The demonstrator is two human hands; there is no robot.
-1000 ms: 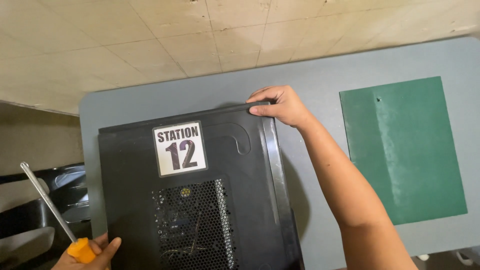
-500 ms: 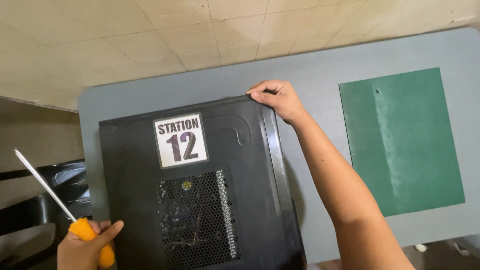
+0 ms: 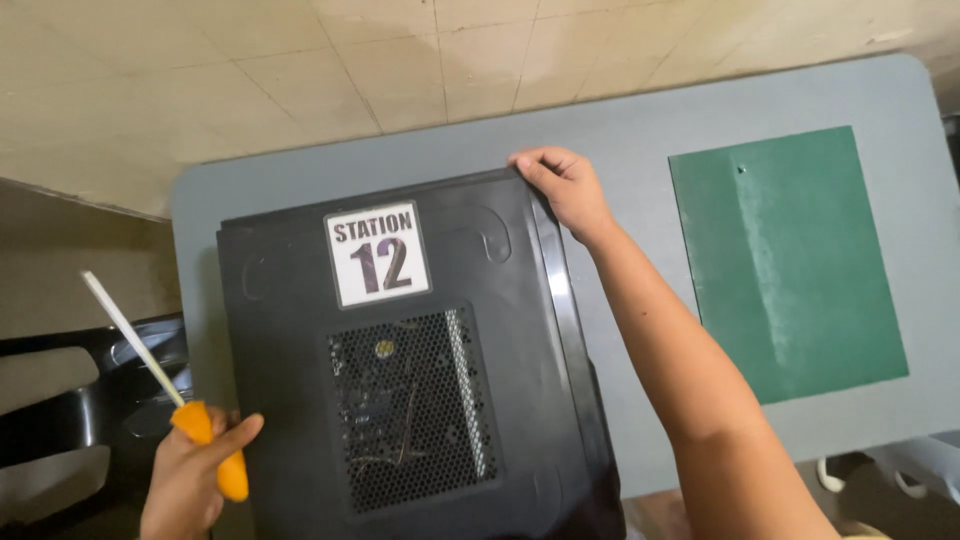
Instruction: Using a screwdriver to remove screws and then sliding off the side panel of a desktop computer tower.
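A black computer case (image 3: 400, 340) lies flat on a grey table (image 3: 640, 130), its side panel up, with a white label and a mesh vent. My right hand (image 3: 562, 188) grips the case's far right corner, fingers curled over the top edge. My left hand (image 3: 190, 475) is at the lower left, off the table's edge, holding a screwdriver (image 3: 160, 385) by its orange handle; the metal shaft points up and to the left, away from the case.
A green mat (image 3: 785, 260) lies on the table to the right of the case. A black chair (image 3: 70, 410) stands left of the table. Beige tiled floor (image 3: 300, 70) lies beyond the table's far edge.
My left hand has risen further into view with the screwdriver. The right hand keeps its hold on the case corner; the view has shifted slightly.
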